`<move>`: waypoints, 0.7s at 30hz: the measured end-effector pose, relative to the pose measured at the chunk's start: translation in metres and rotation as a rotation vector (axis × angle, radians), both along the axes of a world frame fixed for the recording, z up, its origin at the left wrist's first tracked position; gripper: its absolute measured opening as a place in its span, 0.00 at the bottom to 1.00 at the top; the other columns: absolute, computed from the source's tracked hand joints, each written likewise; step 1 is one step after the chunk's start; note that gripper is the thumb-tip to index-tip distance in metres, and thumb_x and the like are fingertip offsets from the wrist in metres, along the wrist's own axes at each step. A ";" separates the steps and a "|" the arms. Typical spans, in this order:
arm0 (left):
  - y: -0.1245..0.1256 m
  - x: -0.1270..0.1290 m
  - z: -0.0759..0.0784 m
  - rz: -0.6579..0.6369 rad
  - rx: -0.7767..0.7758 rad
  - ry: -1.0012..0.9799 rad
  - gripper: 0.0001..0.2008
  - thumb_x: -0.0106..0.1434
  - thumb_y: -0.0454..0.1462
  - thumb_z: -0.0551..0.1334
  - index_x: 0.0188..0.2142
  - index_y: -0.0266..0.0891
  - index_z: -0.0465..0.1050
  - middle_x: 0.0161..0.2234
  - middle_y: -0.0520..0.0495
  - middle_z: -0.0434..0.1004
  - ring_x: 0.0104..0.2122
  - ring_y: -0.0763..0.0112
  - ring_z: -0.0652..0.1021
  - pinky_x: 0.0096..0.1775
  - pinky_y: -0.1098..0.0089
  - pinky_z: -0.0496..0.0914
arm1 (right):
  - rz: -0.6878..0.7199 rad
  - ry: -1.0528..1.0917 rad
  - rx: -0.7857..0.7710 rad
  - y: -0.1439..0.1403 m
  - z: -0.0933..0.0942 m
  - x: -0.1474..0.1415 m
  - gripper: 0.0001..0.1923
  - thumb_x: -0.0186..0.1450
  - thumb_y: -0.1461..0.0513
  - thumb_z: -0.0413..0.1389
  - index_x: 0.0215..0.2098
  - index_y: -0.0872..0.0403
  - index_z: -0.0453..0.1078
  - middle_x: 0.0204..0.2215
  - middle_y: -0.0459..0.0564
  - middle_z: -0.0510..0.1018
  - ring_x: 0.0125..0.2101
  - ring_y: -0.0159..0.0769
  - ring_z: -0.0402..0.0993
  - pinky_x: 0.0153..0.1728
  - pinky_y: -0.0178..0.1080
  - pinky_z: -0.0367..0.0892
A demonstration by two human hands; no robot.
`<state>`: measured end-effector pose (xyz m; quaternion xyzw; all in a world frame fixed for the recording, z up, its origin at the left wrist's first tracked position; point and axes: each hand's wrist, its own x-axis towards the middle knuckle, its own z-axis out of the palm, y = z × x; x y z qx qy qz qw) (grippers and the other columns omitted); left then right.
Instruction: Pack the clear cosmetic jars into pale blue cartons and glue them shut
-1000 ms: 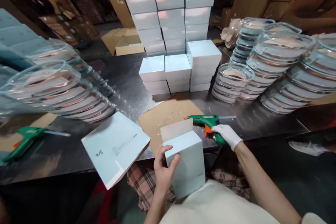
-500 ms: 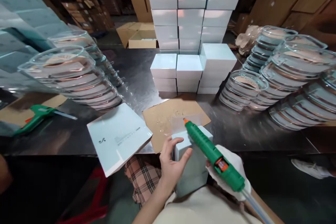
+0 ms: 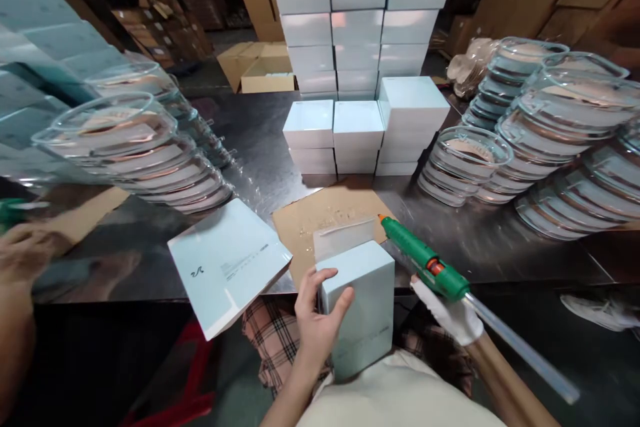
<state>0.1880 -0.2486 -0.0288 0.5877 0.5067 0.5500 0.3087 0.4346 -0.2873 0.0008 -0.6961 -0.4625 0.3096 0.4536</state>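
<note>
While gripped at table edge (image 3: 150, 293), box (image 3: 360, 307).

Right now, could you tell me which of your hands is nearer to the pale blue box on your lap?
Left. The left hand grips the pale blue box by its near-left corner; the gloved right hand holds the glue gun beside it, apart.

Warehouse packing station around me: steel table (image 3: 250, 167), stacked pale boxes (image 3: 357, 33), piles of glass lids (image 3: 545, 140), big cardboard cartons (image 3: 260, 67) behind, co-worker's hand (image 3: 25, 253) beside me.
</note>
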 end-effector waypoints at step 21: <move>0.001 0.001 -0.011 -0.087 -0.073 -0.357 0.26 0.58 0.51 0.75 0.52 0.47 0.71 0.58 0.41 0.75 0.58 0.53 0.78 0.54 0.59 0.74 | 0.539 0.487 -0.043 0.073 0.019 -0.012 0.35 0.58 0.37 0.67 0.50 0.54 0.79 0.46 0.55 0.83 0.47 0.48 0.80 0.53 0.49 0.74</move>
